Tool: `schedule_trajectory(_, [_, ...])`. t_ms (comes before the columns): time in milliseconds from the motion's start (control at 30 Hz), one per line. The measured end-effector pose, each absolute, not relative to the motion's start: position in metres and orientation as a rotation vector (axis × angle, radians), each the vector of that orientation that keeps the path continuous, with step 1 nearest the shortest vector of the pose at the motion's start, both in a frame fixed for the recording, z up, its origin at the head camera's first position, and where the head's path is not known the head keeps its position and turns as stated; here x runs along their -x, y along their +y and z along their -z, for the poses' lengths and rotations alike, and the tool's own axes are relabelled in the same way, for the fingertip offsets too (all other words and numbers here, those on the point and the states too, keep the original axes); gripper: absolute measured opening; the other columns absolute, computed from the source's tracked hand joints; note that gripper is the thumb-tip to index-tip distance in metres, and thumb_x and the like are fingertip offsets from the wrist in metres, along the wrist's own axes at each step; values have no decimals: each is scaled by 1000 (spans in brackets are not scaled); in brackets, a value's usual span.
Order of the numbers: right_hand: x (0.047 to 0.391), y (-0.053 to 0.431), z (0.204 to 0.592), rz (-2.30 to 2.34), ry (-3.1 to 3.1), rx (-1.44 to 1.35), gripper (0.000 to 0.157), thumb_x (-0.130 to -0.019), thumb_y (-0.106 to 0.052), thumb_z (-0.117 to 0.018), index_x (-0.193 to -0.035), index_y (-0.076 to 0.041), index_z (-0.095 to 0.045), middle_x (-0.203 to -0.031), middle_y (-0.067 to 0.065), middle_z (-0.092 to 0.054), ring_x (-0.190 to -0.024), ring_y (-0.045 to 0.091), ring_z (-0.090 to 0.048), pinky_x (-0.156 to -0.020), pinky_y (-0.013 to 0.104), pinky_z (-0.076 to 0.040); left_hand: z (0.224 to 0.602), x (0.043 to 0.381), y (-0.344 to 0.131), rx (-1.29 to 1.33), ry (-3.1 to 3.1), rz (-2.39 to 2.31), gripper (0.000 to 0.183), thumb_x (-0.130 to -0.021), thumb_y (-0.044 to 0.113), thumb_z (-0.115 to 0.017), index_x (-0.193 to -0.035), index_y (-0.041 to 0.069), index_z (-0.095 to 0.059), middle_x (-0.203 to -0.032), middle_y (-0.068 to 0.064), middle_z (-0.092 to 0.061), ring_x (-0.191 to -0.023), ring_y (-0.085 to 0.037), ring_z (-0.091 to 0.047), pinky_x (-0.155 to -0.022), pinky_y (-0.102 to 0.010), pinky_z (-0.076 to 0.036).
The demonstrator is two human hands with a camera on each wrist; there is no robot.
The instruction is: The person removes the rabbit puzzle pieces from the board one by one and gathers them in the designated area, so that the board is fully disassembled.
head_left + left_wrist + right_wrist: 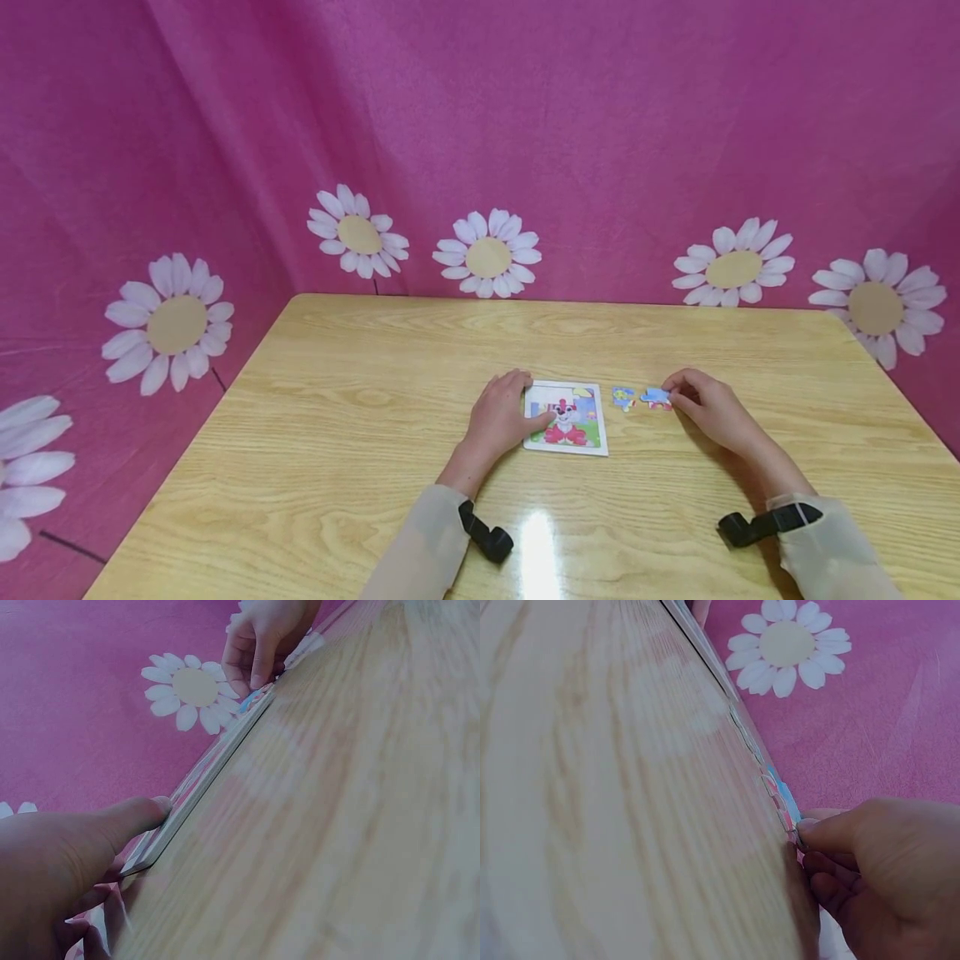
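A square jigsaw board (pixel 592 429) with a white border and a red-and-white cartoon animal lies flat on the table. Its upper left part shows bare white. My left hand (pixel 501 412) grips the board's left edge, thumb over the picture and fingers along the side; the left wrist view shows this thumb (pixel 139 821) on top. To the right of the board my right hand (pixel 708 408) pinches the right end of a blue and pink puzzle piece (pixel 656 398) between thumb and fingers. Another puzzle piece (pixel 623 397), blue and yellow, lies between that piece and the board.
The wooden table (pixel 337 442) has a light grain and a bright reflection near its front. A pink curtain (pixel 600 125) with large white daisies hangs behind and to the left. Each wrist wears a black strap with a small camera.
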State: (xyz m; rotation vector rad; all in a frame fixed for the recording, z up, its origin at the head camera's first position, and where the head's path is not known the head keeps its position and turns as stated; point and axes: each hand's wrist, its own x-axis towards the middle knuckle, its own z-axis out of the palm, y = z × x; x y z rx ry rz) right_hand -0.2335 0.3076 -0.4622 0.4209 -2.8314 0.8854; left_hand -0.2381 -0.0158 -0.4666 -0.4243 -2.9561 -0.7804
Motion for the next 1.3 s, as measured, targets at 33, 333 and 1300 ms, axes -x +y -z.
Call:
schedule_trajectory(33, [233,308,462,-886,-2827,-422,11,-93,0,-61,-103,-2,-64,-92,10,-65,-78,4,-47,-69,16,-42,466,238,-16,424,-2957,780,62,-82,52,-73,-127,12,-58,-132,0,-61,-120,-18,-56,-106,-34,-47])
schedule_trajectory(333, [231,301,460,-926,-2774,-424,9,-93,-5,-63,-101,-3,-63,-92,9,-62,-78,2,-47,-66,14,-42,465,237,-16,433,-2956,771,61,-83,52,-73,-127,12,-58,-132,0,-61,-121,-18,-56,-107,-34,-47])
schedule_trajectory(1300, [250,213,455,-954,-2876,-696,26,-85,-18,-76,-102,-3,-64,-87,4,-51,-79,12,-43,-65,21,-36,467,239,-18,461,-2922,784,60,-82,51,-74,-124,11,-59,-126,-1,-63,-115,-19,-58,-102,-34,-49])
